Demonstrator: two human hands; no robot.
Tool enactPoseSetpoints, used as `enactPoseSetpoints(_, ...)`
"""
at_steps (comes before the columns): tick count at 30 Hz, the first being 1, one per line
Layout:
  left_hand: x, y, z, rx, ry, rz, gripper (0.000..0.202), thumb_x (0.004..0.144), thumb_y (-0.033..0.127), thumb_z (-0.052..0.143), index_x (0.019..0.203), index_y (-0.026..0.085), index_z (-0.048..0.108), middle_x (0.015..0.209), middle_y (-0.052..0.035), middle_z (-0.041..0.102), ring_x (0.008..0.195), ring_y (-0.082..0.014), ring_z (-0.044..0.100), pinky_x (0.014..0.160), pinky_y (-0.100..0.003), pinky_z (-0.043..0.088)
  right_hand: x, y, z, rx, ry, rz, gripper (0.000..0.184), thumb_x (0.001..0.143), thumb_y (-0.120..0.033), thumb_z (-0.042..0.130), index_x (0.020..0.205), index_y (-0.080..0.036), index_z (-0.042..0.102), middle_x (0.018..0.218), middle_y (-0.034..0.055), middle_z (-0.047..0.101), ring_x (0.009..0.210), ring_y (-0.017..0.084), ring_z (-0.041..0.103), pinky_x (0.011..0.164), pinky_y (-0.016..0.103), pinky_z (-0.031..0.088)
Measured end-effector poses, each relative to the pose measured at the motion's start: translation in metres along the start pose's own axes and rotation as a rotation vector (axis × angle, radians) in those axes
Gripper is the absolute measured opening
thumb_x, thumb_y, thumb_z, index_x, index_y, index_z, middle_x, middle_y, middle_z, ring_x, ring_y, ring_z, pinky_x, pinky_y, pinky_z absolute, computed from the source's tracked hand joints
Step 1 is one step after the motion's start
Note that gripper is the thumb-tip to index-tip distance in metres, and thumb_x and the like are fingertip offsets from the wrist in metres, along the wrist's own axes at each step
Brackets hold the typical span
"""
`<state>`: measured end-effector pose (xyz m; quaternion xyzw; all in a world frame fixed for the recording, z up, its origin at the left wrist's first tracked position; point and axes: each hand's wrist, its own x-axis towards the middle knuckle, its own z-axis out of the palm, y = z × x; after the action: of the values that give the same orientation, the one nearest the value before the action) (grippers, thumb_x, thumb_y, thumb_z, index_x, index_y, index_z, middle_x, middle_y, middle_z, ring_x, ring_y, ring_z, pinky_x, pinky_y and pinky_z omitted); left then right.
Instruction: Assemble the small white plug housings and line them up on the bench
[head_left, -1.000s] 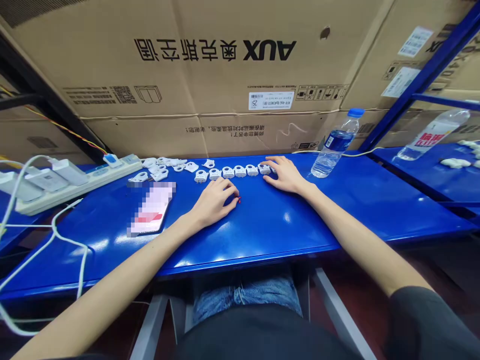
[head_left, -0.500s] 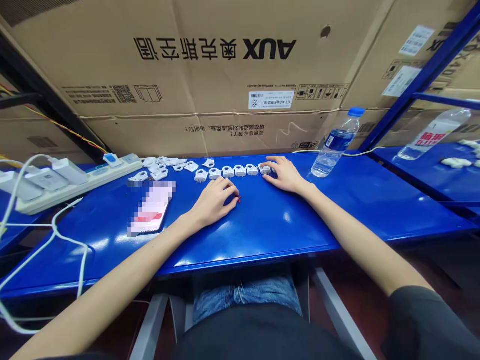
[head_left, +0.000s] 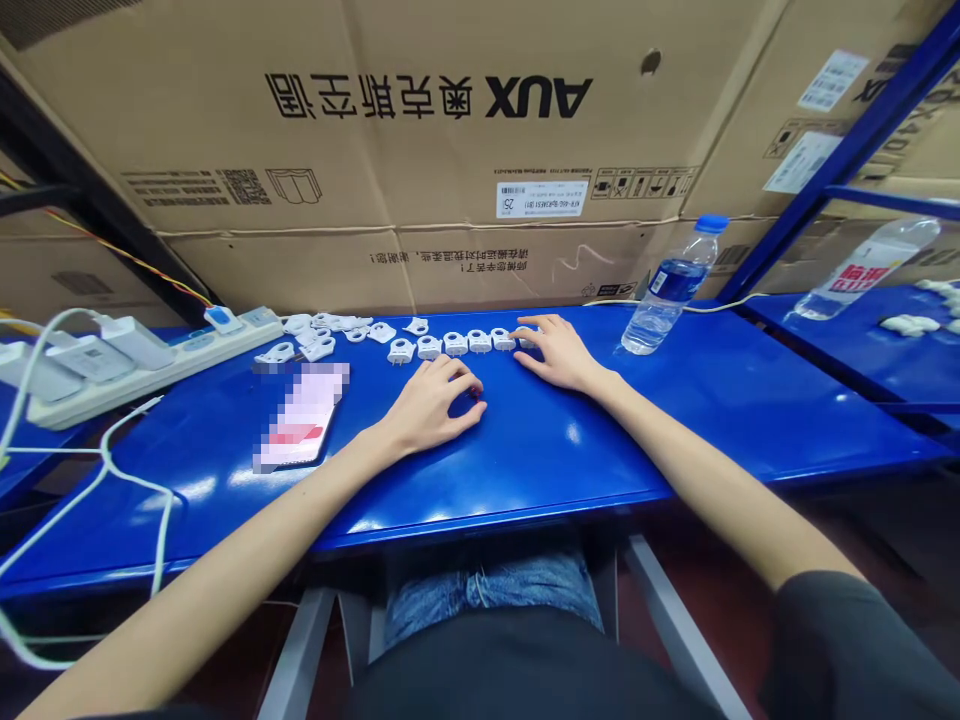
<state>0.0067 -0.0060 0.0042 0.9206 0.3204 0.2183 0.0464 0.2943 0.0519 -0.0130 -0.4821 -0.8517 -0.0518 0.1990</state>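
Observation:
My left hand (head_left: 435,405) rests on the blue table (head_left: 675,410) with its fingers curled under, thumb and forefinger meeting at the tips; what they pinch is hidden. Just beyond it runs a row of small white plastic parts (head_left: 454,345). My right hand (head_left: 556,353) lies flat with its fingers stretched out, fingertips touching the right end of that row. A loose heap of the same white parts (head_left: 330,328) lies further left.
A phone (head_left: 304,415) lies left of my left hand. A white power strip (head_left: 150,362) with chargers and white cables (head_left: 112,460) fills the left side. A water bottle (head_left: 667,288) stands right of my right hand. Cardboard boxes (head_left: 420,150) wall off the back.
My left hand has closed over the small red bit that showed at its fingertips. My right hand has slid slightly left along the row.

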Motion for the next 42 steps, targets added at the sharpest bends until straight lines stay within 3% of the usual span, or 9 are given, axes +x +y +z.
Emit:
enactPoseSetpoints(10,0.001,-0.002,0.001,0.032,0.028,-0.029,0.009,0.094,0.026,0.057,0.099,0.021,0.063,0.104,-0.0070,0.070,0.102,-0.0267,0.061,0.092,-0.044,0.048,0.010,-0.010,0.016,0.072,0.088,0.058,0.026,0.100,-0.040,0.059,0.115,-0.025,0.073,0.142,0.0099,0.065,0.131,0.033,0.055,0.114,0.054,0.042)
enactPoseSetpoints(19,0.000,-0.002,0.001,0.044,0.047,-0.038,0.010,0.096,0.021,0.054,0.093,0.021,0.063,0.102,-0.0069,0.070,0.102,-0.0262,0.061,0.092,-0.043,0.048,0.006,-0.017,0.010,0.121,0.099,0.010,0.022,0.100,-0.041,0.060,0.111,-0.026,0.073,0.141,0.0075,0.066,0.130,0.031,0.056,0.111,0.052,0.044)
enactPoseSetpoints(23,0.002,0.000,-0.001,-0.008,0.123,-0.065,0.012,0.097,0.023,0.054,0.094,0.022,0.065,0.104,-0.0072,0.070,0.103,-0.0257,0.062,0.096,-0.044,0.049,0.003,-0.023,0.004,0.107,0.116,-0.028,0.021,0.101,-0.040,0.059,0.111,-0.027,0.072,0.142,0.0077,0.066,0.131,0.031,0.055,0.113,0.052,0.042)
enactPoseSetpoints(30,0.003,-0.004,0.000,-0.037,0.367,-0.173,0.011,0.098,0.025,0.056,0.094,0.022,0.065,0.100,-0.0051,0.069,0.101,-0.0231,0.062,0.095,-0.040,0.051,0.001,-0.036,-0.005,0.130,0.140,-0.076,0.021,0.100,-0.036,0.058,0.113,-0.028,0.072,0.143,0.0071,0.065,0.132,0.031,0.054,0.115,0.053,0.040)
enactPoseSetpoints(42,0.006,-0.002,-0.002,-0.182,0.463,-0.241,0.013,0.097,0.032,0.061,0.093,0.022,0.068,0.095,-0.0037,0.072,0.092,-0.0212,0.065,0.090,-0.041,0.055,-0.005,-0.066,-0.013,0.209,0.113,-0.240,0.022,0.101,-0.035,0.058,0.117,-0.030,0.072,0.140,0.0063,0.067,0.131,0.031,0.054,0.110,0.051,0.043)
